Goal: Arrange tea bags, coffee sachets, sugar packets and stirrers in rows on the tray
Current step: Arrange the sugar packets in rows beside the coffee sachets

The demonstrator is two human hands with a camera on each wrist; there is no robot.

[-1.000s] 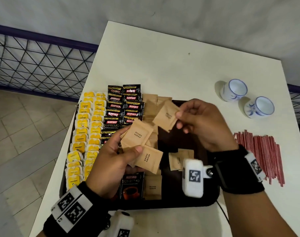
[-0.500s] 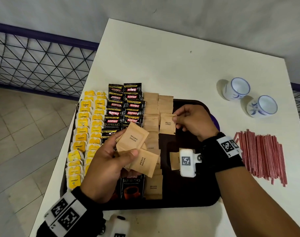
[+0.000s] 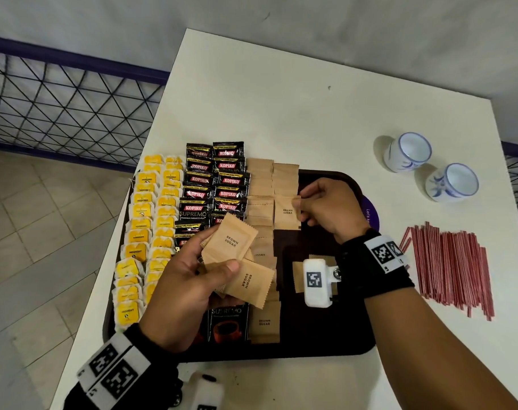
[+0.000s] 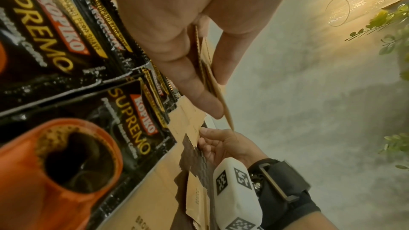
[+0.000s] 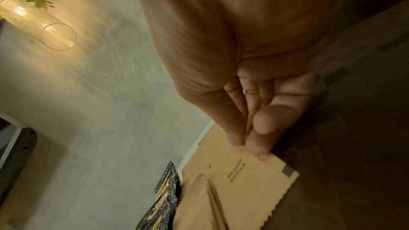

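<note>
Right hand (image 3: 325, 207) fingers (image 5: 257, 143) are pinching a flat brown paper sugar packet (image 3: 287, 212) at its edge, lowering it onto the dark plastic tray (image 3: 334, 347) — left hand (image 3: 181, 287) gripping a spare fan of packets (image 3: 240, 261) — light, limp, probably best taken by the crimped edge.

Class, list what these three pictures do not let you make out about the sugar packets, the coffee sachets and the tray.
- How many brown sugar packets the left hand holds: head view, they overlap; left wrist view shows only edges.
- Lower coffee sachets: head view, hidden by that hand.
- Loose packets mid-tray: the wrist camera covers them.
- Tray near edge: the left forearm hides part.
- Small print on the sugar packet under the right hand: right wrist view, blurred.
</note>
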